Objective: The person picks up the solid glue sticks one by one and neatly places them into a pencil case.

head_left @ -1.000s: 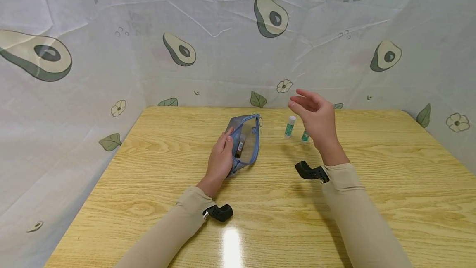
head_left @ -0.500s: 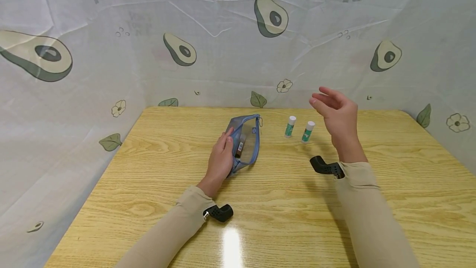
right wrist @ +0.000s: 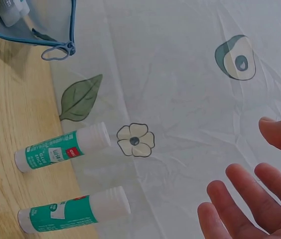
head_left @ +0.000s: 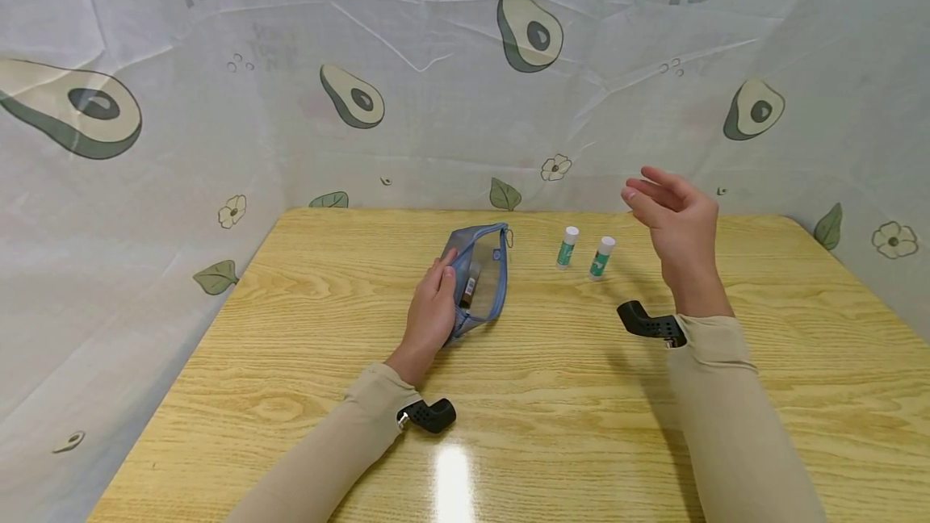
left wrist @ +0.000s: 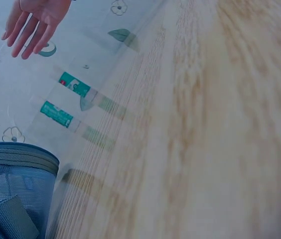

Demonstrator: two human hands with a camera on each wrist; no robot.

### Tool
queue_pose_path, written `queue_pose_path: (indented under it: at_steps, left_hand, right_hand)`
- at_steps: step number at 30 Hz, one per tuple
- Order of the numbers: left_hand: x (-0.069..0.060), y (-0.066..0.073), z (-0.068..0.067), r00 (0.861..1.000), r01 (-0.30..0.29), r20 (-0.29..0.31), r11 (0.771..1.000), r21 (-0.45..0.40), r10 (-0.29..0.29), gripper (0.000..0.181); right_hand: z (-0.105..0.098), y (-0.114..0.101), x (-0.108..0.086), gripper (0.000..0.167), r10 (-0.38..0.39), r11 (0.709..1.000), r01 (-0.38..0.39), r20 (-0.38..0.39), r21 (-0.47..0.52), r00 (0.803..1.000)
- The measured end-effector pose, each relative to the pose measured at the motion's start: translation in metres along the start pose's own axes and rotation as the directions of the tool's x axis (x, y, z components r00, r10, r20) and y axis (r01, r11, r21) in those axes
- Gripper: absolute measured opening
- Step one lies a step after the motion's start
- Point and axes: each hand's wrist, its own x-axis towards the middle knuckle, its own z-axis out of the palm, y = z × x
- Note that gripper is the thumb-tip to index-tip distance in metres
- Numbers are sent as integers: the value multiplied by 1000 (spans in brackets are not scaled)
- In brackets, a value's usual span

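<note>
A blue mesh zipper pouch (head_left: 501, 285) stands with its mouth open on the wooden table. My left hand (head_left: 430, 309) holds its left side, thumb by the rim. Inside lies a dark tube with a white barcode label (head_left: 469, 287), partly hidden by the pouch. Right of the pouch, two glue sticks with green labels and white caps stand upright side by side: the left glue stick (head_left: 566, 253) and the right glue stick (head_left: 600, 261). My right hand (head_left: 683, 228) hovers to their right, holding nothing, fingers loosely bent and apart from the thumb in the right wrist view.
The wooden table (head_left: 327, 442) reaches back to a pale cloth (head_left: 436, 152) printed with avocados, leaves and flowers. A wire-like loop hangs from the pouch's zipper end (right wrist: 58, 51). A black camera mount (head_left: 647, 325) sticks out at each wrist.
My right hand has moved right, away from the glue sticks, uncovering the right one. My left hand, the pouch and both glue sticks have stayed in place.
</note>
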Motion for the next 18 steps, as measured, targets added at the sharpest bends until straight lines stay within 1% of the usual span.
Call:
queue_pose_path:
  at_steps: [6,9,11,15,18]
  left_hand:
    - [0,0,0,1000,1,0,1000,6,-1,50]
    - [0,0,0,1000,-12,2,1000,-5,12,50]
    - [-1,0,0,1000,-19,4,1000,-15,19,50]
    - [-1,1,0,1000,-22,7,999,-23,23,49]
    - [-1,1,0,1000,-21,8,1000,-22,21,50]
  right_hand:
    - [1,3,-1,54,6,1000,-6,7,-19,1000]
    - [0,8,-1,56,20,999,-19,26,-47,999]
    - [-1,12,-1,58,33,997,-30,47,-66,998]
    - [-4,20,1,61,71,988,-58,91,-146,993]
    - [-7,27,3,63,120,977,-91,142,-193,983]
